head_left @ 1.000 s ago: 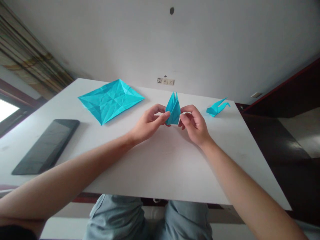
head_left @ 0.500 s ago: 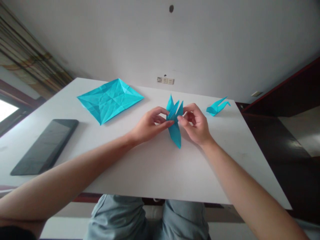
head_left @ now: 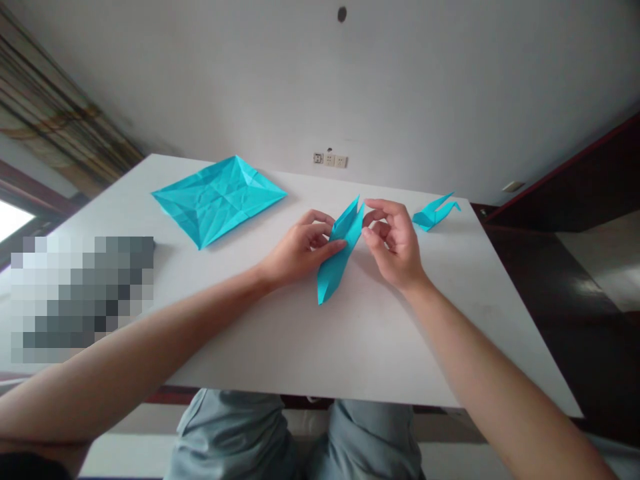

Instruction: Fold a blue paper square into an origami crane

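Observation:
A folded piece of turquoise origami paper [head_left: 336, 265] is held slanted over the middle of the table, its long lower point toward me and two narrow tips at the upper end. My left hand [head_left: 306, 248] pinches it between thumb and fingers, the thumb lying across its front face. Close to its upper right edge is my right hand [head_left: 395, 243], fingers slightly bent and apart, with nothing held between them; whether a fingertip touches the paper I cannot tell. A finished turquoise paper crane [head_left: 433, 215] stands to the right of that hand.
A creased turquoise paper sheet [head_left: 220, 200] lies unfolded at the back left of the white table [head_left: 310, 353]. At the left, a dark flat object [head_left: 95, 287] is blurred into blocks. Behind the table rises a wall with sockets [head_left: 330, 160].
The folded paper has turned, its lower point swinging to the left and its separate upper flaps now lying together. My right hand has let go of it and opened a little.

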Tool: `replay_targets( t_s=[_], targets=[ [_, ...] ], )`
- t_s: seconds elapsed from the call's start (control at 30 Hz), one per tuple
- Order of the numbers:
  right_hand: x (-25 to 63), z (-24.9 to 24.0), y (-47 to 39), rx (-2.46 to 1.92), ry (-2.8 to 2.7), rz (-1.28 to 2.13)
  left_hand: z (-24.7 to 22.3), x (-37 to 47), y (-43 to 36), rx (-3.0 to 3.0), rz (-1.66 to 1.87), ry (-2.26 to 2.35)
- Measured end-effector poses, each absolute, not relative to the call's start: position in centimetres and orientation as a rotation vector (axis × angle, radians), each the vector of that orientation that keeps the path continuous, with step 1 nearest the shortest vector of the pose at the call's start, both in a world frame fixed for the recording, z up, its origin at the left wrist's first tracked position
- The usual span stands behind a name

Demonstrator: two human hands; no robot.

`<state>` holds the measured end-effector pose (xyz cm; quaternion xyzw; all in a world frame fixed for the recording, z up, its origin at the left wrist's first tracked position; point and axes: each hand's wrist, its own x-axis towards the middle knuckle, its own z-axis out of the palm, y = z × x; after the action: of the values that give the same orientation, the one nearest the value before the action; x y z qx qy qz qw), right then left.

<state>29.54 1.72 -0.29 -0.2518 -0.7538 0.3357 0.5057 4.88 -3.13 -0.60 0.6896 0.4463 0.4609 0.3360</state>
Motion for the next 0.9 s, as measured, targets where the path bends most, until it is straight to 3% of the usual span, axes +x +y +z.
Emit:
replay_targets(
  t_s=[0.47, 0.7, 0.9],
  targets=[
    [29.3, -0.2, 1.9, -0.662, -1.808, 0.872, -0.5, 4.7, -3.4, 1.904, 1.144, 1.184],
    [29.3, -0.5, 1.7, -0.624, -1.863, 0.914, -0.2, 4.8, -3.2, 1.951, 1.376, 1.217],
    [29.0, -0.9, 1.7, -0.615, -1.886, 0.980, 1.2, 5.3, -3.7, 1.723, 1.345, 1.201]
  ],
)
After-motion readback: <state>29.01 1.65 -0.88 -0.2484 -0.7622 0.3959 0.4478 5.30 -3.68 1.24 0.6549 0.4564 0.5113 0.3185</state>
